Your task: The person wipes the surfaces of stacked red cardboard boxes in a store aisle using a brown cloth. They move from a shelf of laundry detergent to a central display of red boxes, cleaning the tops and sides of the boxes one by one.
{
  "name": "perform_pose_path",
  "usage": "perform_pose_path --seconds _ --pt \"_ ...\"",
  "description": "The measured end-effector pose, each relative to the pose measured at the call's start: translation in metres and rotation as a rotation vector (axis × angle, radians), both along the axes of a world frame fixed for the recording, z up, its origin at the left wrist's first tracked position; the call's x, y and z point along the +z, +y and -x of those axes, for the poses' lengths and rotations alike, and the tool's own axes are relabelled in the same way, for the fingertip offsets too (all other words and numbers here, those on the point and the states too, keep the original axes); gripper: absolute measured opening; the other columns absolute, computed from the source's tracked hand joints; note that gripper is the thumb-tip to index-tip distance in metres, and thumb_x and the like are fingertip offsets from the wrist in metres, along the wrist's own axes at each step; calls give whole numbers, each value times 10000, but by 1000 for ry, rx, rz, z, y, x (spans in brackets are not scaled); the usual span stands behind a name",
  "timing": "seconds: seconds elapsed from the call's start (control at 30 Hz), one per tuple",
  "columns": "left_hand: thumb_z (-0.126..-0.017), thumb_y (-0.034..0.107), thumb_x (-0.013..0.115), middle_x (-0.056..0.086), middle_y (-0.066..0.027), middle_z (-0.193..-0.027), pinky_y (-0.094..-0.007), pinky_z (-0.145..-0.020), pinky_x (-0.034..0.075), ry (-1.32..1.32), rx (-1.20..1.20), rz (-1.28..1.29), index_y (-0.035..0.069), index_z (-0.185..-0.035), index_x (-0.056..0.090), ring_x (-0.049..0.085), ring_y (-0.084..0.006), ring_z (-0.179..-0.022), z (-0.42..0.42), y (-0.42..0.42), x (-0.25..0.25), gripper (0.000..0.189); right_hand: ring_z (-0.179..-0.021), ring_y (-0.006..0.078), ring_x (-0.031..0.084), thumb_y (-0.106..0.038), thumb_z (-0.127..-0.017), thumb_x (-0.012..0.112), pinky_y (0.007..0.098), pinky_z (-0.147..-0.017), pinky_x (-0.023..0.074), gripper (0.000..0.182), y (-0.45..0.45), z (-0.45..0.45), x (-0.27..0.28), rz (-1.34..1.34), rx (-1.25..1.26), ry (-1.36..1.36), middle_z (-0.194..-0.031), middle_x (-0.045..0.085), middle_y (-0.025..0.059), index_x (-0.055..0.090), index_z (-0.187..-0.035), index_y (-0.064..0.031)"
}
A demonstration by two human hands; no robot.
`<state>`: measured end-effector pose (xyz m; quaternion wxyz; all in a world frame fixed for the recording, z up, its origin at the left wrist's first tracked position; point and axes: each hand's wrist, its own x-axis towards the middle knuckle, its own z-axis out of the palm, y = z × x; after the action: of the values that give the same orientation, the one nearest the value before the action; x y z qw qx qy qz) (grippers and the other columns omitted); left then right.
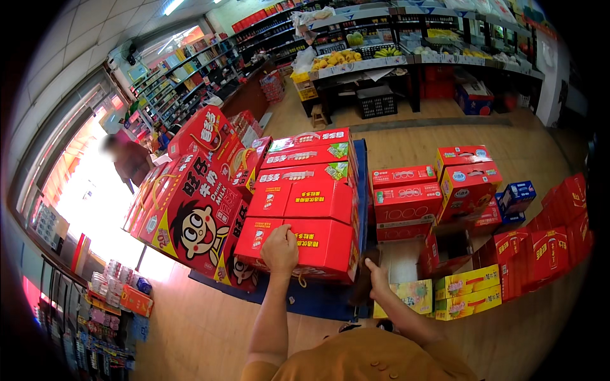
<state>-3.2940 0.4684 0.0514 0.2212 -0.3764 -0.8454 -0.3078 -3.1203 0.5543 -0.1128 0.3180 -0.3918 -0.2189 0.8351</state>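
My left hand (pixel 280 251) is curled into a loose fist over the front red gift carton (pixel 324 245). Nothing shows in its fingers, and whether it touches the carton is unclear. In my right hand (pixel 379 282) is a dark brown item (pixel 364 281), perhaps a cloth, blurred beside the carton's right side. Behind the front carton lies a similar red carton (pixel 320 199), then several handled red boxes (pixel 295 174) in a row. Beneath the stack, a blue base (pixel 319 302) shows along the front. To the left stand large red milk gift boxes (pixel 202 224) with a cartoon face.
Right of the stack are red drink boxes (pixel 407 205), an open-topped red carton (pixel 448 250) and yellow boxes (pixel 469 290). A snack rack (pixel 102 324) stands at lower left. Another person (pixel 131 159) is near the bright doorway. Fruit shelves (pixel 362 64) line the back.
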Motion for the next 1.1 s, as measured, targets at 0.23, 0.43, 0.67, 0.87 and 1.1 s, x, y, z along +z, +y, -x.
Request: perform_pose_path --seconds 0.23,0.43,0.67,0.87,1.1 --pt "-815 164 519 645 -102 -823 -390 -624 479 -41 3 4 90 -873 649 615 -300 -730 -1 1 1 160 -924 200 570 -227 -782 656 316 -811 442 448 49 14 109 -779 -105 7 -1049 593 118 507 -1137 3" --pt "-813 160 521 648 -108 -832 -379 -637 483 -30 -5 6 79 -873 654 617 -298 -736 2 -1 -2 167 -972 317 567 -300 -746 679 357 -835 442 528 69 45 149 -1491 52 -349 -1035 583 178 512 -1156 -13" --pt "-800 146 532 652 -112 -834 -364 -646 486 -65 1 19 72 -868 661 623 -293 -741 1 1 2 164 -991 322 575 -356 -775 622 383 -838 434 529 102 59 39 -811 -19 -567 -1053 602 194 511 -1160 -9" --pt "-790 145 542 658 -123 -807 -346 -650 489 -51 -3 -7 73 -878 673 639 -272 -720 3 4 1 173 -1077 347 536 -420 -760 598 396 -903 408 586 77 50 -70 -489 300 -527 -1123 575 224 520 -1167 -5" --pt "-789 142 544 658 -132 -797 -343 -647 490 -32 9 -4 63 -865 676 642 -270 -719 5 0 -3 172 -988 306 581 -330 -760 643 373 -839 442 479 100 22 -12 -547 -2 -402 -1030 610 196 559 -1094 3"
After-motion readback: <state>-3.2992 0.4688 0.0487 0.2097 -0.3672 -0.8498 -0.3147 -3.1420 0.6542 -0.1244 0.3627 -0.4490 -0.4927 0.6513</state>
